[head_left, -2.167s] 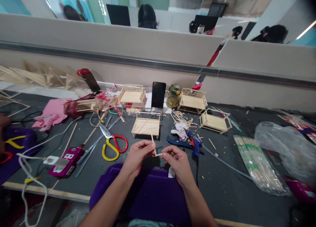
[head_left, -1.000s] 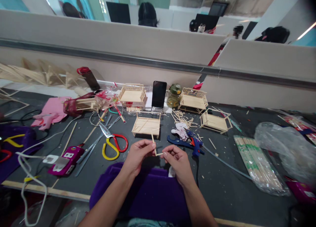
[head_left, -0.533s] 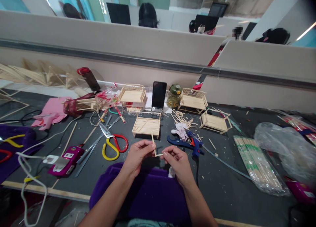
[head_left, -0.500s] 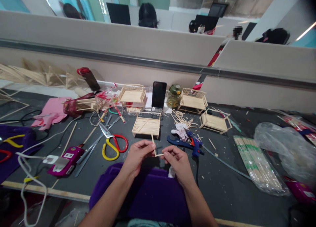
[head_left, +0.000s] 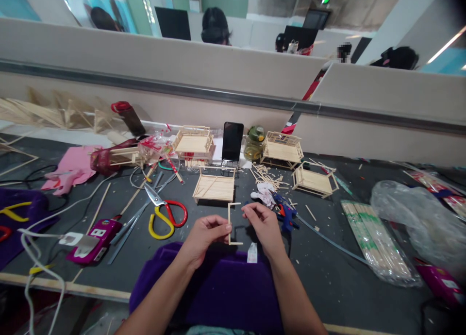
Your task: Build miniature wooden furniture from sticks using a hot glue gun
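My left hand (head_left: 211, 233) pinches a small C-shaped frame of wooden sticks (head_left: 229, 223) between thumb and fingers. Its long stick stands upright, and a short stick juts right from each end. Close to the upper short stick is my right hand (head_left: 264, 223), apart from it, with fingers bent and the thumb slightly off the index finger; nothing shows in it. Beyond my hands sits a miniature stick bed (head_left: 214, 187) with loose sticks on top. A blue glue gun (head_left: 287, 213) lies behind my right hand, partly hidden by it.
Scissors (head_left: 160, 213) with red and yellow handles lie left, near a magenta power strip (head_left: 96, 240). More stick models (head_left: 282, 148) stand behind, beside a phone (head_left: 232, 141) and a green bottle (head_left: 254, 143). Packed sticks (head_left: 374, 238) lie right. Purple cloth (head_left: 207, 291) covers the near edge.
The stick frame has turned upright in my left hand, so both short ends now show. My right hand has let go of a short stick and moved slightly up and right.
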The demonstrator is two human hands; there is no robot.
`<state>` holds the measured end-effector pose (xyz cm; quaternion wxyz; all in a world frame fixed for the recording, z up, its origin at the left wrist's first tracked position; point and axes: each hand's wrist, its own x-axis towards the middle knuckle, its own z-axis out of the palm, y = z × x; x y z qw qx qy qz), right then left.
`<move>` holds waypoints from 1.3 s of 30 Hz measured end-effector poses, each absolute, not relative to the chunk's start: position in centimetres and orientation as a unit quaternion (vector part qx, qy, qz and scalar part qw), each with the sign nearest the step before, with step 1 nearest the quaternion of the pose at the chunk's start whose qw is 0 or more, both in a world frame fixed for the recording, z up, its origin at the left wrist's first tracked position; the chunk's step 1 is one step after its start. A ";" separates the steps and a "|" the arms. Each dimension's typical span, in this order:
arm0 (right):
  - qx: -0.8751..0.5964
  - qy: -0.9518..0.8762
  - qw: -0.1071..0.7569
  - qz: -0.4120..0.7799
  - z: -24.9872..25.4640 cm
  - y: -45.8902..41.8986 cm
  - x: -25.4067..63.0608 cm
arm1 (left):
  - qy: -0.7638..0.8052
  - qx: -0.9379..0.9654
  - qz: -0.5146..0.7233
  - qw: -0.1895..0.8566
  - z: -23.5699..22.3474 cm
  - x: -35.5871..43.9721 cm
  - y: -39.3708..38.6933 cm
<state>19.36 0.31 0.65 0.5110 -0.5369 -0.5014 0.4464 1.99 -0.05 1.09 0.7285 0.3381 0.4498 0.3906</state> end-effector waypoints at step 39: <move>-0.570 -0.502 0.513 0.401 0.6 0.5 19.2 | 0.466 0.344 0.378 0.722 1.0 1.6 0.4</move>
